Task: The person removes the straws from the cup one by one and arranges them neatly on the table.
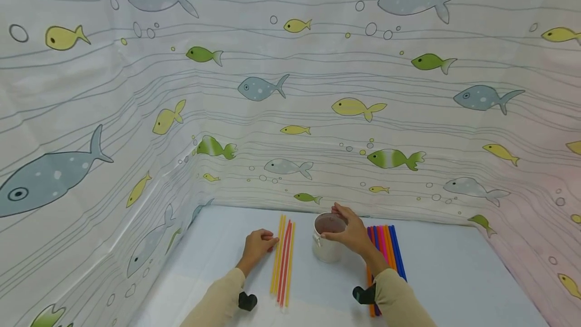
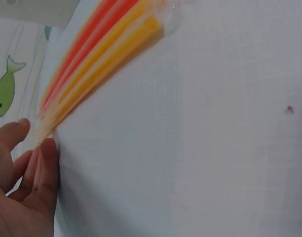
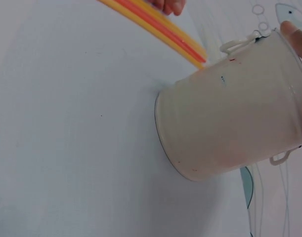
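Observation:
A small cream-white bucket [image 1: 328,251] with little loop handles stands upright on the white table. My right hand [image 1: 353,231] grips its rim from the right, thumb on the near side and fingers at the far side. In the right wrist view the bucket [image 3: 230,113] fills the right half. To the left lies a row of thin yellow and red sticks [image 1: 285,261]. My left hand [image 1: 257,246] is beside their left edge, fingertips close to the yellow one. The left wrist view shows the thumb and fingers apart near the far ends of the sticks [image 2: 101,54].
Right of the bucket, partly under my right forearm, lies a row of thicker purple, blue, pink and orange sticks [image 1: 389,246]. A fish-patterned curtain [image 1: 317,115] rises behind the white table [image 1: 454,276] and along both sides.

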`<action>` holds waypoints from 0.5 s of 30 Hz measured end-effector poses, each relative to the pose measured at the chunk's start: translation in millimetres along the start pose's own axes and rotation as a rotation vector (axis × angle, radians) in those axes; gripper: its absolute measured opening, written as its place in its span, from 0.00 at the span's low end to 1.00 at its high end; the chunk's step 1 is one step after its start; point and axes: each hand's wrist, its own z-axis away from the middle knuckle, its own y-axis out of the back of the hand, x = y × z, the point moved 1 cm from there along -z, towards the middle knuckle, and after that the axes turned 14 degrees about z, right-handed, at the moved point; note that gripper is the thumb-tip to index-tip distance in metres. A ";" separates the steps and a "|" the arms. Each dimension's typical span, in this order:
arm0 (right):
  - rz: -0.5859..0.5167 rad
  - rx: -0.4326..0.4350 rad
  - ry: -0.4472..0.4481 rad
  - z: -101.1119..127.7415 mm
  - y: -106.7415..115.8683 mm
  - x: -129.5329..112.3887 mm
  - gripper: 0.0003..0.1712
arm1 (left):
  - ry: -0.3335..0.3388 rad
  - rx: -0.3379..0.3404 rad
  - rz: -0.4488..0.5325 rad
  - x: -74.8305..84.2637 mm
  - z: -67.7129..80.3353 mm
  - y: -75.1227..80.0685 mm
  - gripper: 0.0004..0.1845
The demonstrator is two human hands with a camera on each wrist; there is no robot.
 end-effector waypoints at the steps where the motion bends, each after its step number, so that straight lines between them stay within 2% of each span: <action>1: 0.005 -0.001 0.002 0.0 -1.1 -0.3 0.61 | -0.003 0.004 0.001 -0.3 0.0 0.4 0.16; 5: 0.008 0.043 0.046 -1.1 -3.1 -4.0 0.57 | -0.021 0.036 0.031 0.5 -1.8 1.6 0.14; 8: 0.033 0.145 0.139 -4.0 1.1 -8.2 0.46 | -0.080 0.071 0.015 6.4 -5.0 1.1 0.14; 10: 0.072 0.214 0.172 -5.0 6.3 -10.7 0.40 | -0.131 0.084 -0.035 12.3 -7.9 0.3 0.18; 12: 0.146 0.251 0.153 -4.0 12.0 -11.1 0.37 | -0.174 0.087 -0.096 19.1 -9.9 -0.1 0.23; 15: 0.290 0.231 0.072 2.1 18.4 -5.7 0.38 | -0.206 0.055 -0.200 27.0 -10.4 0.6 0.33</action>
